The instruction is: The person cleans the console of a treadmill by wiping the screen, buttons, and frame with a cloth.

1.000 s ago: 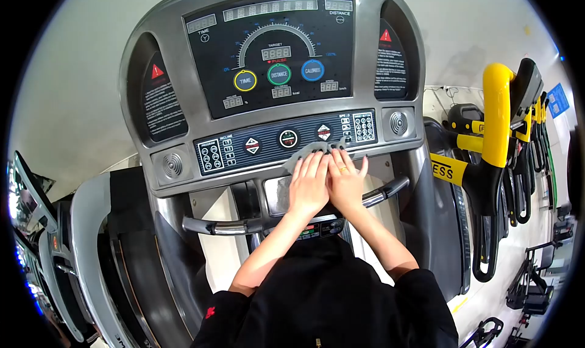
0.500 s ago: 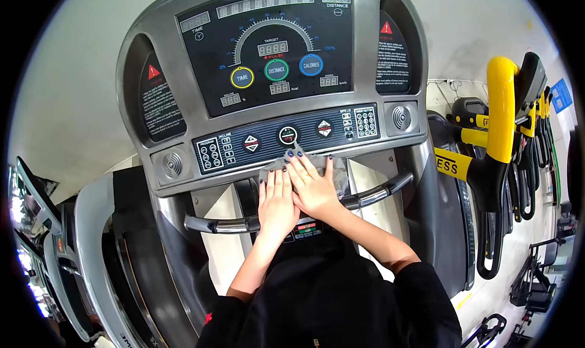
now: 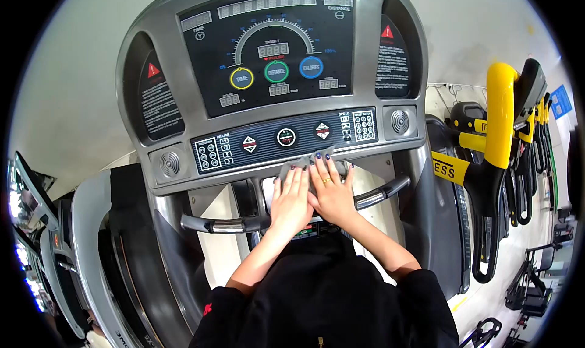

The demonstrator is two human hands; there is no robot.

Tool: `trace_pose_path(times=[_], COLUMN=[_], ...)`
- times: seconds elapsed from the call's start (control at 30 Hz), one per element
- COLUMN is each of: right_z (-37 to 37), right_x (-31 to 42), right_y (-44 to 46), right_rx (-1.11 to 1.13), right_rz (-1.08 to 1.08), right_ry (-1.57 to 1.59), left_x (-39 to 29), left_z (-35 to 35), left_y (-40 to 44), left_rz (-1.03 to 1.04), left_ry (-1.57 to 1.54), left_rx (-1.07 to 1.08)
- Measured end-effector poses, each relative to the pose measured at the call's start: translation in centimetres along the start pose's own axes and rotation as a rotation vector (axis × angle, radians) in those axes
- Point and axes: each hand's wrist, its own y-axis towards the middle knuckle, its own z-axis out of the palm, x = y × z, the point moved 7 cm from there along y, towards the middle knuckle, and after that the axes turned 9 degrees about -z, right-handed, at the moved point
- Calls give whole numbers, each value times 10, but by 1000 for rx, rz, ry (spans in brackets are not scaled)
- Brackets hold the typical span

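A thin grey cloth (image 3: 300, 160) lies along the lower edge of the treadmill's control strip (image 3: 228, 151). My left hand (image 3: 291, 200) rests flat on the cloth's left part, its dark-nailed fingers straight and close together. Beside it, my right hand (image 3: 333, 196) presses flat on the cloth with fingers somewhat spread and a ring on one finger. Both hands touch near the thumbs. Most of the cloth is hidden beneath them. Above stands the treadmill's display panel (image 3: 274, 46), with yellow, green and blue circles. A curved handlebar (image 3: 228, 225) passes below the hands.
Yellow and black exercise machines (image 3: 499, 116) stand in a row at the right. Another treadmill (image 3: 91, 244) is close on the left. Round speaker grilles (image 3: 400, 121) flank the control strip. Grey side posts (image 3: 173, 238) hold up the console.
Both hands and the cloth have slid right and slightly down, off the round middle button to the strip's lower edge. The button now shows fully.
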Motion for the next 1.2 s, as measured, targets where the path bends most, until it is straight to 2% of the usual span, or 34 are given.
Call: trace_pose_path(times=[0.17,0.23,0.43,0.57,0.77,0.9,1.2], right_z=[5,18,23,26,26,12,13], right_x=[35,51,95,113,95,81,80], right_y=[26,41,67,76,69,58,64], right_rx=[-36,36,13,29,77,-96,-102], right_rz=[-181,-209,-359,-385,-270,-199,-45], right_ry=[105,103,165,157,117,126,34], left_x=[47,60,93,108,98,86,84], left_z=[-18,-22,-34,-39,-41,-44,-49], left_y=[-23,-28,-46,-53,-35,-20,-10], left_rz=[-244,-290,-504,-547,-341,-230,-108], left_ry=[88,109,98,83,86,53,-48], left_rx=[-64,-96,-172,-244,-276,-232,-234])
